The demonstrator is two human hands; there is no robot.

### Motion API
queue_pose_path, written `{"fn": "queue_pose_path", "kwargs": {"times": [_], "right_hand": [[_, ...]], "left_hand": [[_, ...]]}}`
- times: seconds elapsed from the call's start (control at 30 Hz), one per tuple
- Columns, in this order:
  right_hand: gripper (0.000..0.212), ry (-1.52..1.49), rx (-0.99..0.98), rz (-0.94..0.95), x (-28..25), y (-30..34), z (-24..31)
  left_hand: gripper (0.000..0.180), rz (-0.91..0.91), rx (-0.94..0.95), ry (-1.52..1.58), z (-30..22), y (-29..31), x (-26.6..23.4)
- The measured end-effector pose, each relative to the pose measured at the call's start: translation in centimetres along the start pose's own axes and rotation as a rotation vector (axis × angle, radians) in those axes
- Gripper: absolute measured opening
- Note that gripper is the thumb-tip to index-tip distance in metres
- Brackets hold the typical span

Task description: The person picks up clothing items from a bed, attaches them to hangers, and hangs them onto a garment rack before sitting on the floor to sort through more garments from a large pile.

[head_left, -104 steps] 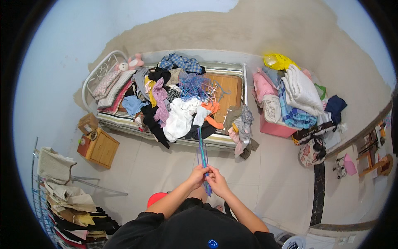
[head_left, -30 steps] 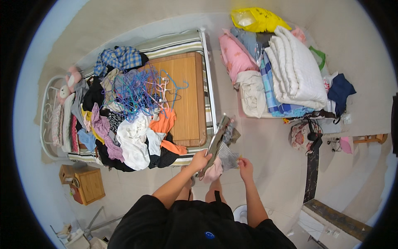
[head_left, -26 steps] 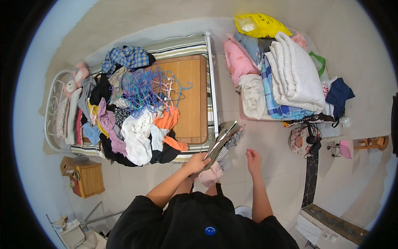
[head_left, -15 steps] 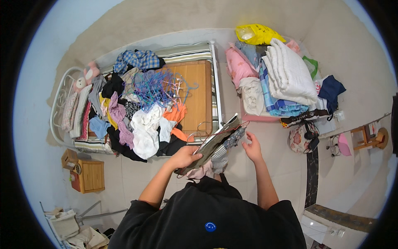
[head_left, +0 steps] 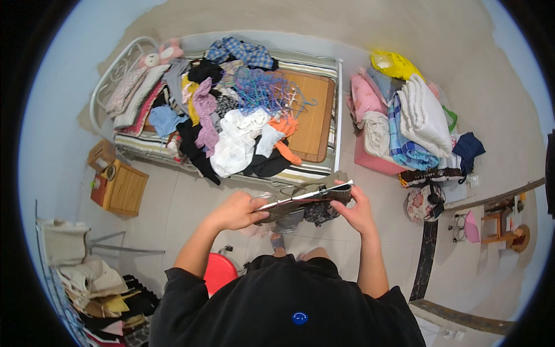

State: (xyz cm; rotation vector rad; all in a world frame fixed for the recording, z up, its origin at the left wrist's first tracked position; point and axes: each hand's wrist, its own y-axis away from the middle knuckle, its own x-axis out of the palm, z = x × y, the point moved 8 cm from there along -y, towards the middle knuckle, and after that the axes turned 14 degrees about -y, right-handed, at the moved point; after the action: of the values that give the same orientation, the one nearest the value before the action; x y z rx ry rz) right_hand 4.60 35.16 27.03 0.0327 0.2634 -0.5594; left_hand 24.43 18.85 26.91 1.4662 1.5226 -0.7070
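The white hanger [head_left: 306,195] and olive garment [head_left: 315,189] are held at twelve o'clock from the body, gripped by the left hand [head_left: 240,210] at nine and the right hand [head_left: 354,209] at three. The hanger is best levelled, so the striped cloth [head_left: 290,221] below is not dragged.

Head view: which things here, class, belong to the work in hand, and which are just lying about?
In the work:
- left hand and right hand, at either end of the olive garment
- striped cloth, hanging below it
- perhaps the tangled hangers on the bed

Apparently just lying about:
- red stool
- wooden cabinet
- white quilt
- yellow bag
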Motion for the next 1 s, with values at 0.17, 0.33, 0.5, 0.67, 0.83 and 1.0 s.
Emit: {"fn": "queue_pose_path", "kwargs": {"times": [0.17,0.33,0.5,0.67,0.83,1.0], "right_hand": [[0.025,-0.234,0.057,0.057,3.1,5.4,0.3],[0.023,-0.311,0.019,0.052,3.2,12.9,2.3],[0.017,-0.275,0.132,0.049,1.9,22.7,4.6],[0.016,-0.140,0.090,-0.096,-1.1,31.3,6.9],[0.012,-0.164,0.020,-0.475,-3.0,37.3,8.6],[0.014,-0.312,0.106,-0.549,-1.0,39.8,6.1]], "left_hand": [[0.022,-0.091,-0.090,-0.193,-3.8,6.4,-0.8],[0.022,-0.186,-0.179,-0.365,-8.9,10.9,0.6],[0.014,-0.319,-0.031,-0.269,-14.1,15.1,4.9],[0.009,-0.337,0.109,-0.178,-19.5,15.6,9.7],[0.011,-0.425,0.190,-0.067,-23.2,15.2,11.4],[0.011,-0.308,0.191,-0.083,-22.5,16.9,13.9]]}}
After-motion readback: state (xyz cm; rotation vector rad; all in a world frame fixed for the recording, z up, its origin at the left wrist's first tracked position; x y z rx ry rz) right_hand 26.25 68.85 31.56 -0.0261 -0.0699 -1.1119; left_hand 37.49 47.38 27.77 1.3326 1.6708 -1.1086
